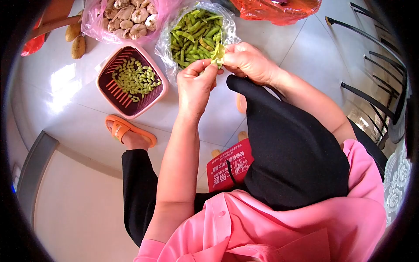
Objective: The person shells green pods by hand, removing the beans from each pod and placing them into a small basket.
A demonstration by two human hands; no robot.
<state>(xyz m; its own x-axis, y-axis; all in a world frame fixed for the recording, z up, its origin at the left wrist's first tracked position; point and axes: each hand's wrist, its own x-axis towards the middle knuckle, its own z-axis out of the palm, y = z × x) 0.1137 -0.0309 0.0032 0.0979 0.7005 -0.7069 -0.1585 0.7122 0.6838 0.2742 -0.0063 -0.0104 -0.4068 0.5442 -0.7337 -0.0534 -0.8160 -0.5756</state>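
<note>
Both hands meet at the lower right edge of a clear plastic bag [162, 49] full of green pods [197, 34]. An opened green pod [218, 54] is pinched between them. My left hand [198, 83] holds its lower end with closed fingertips. On its other side, my right hand [247, 62] grips the pod with thumb and fingers. To the left, a pink-rimmed basket [159, 97] with a dark inside holds many shelled green beans [134, 78].
A pink bag [92, 26] of garlic bulbs [139, 15] lies top left, beside brown potatoes [78, 47]. A red bag [279, 11] is at the top. Black metal rails [366, 91] stand at right. An orange slipper [131, 130] is below the basket, and a red printed item [229, 168] between the legs.
</note>
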